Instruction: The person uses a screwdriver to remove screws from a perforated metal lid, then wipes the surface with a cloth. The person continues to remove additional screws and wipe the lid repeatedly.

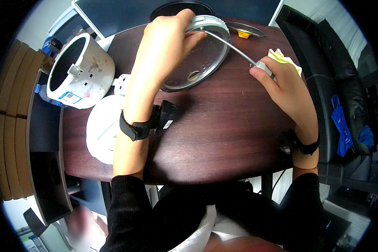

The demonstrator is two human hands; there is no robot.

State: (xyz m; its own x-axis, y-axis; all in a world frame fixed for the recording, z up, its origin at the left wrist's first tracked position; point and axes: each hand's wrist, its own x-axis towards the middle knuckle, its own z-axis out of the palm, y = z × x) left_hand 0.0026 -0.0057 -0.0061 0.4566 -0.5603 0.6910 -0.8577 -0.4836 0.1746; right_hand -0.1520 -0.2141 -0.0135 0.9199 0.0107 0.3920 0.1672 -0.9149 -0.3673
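Blue-and-white label with square code on white pot body; lettering too small to read

The left fingers and the right fingers are bare. The left strap is black; just beside it sits a black box, marked with a small white label. The left sleeve, black too, ends below the left strap. Well to this strap's right are the right strap and the right sleeve, both black.
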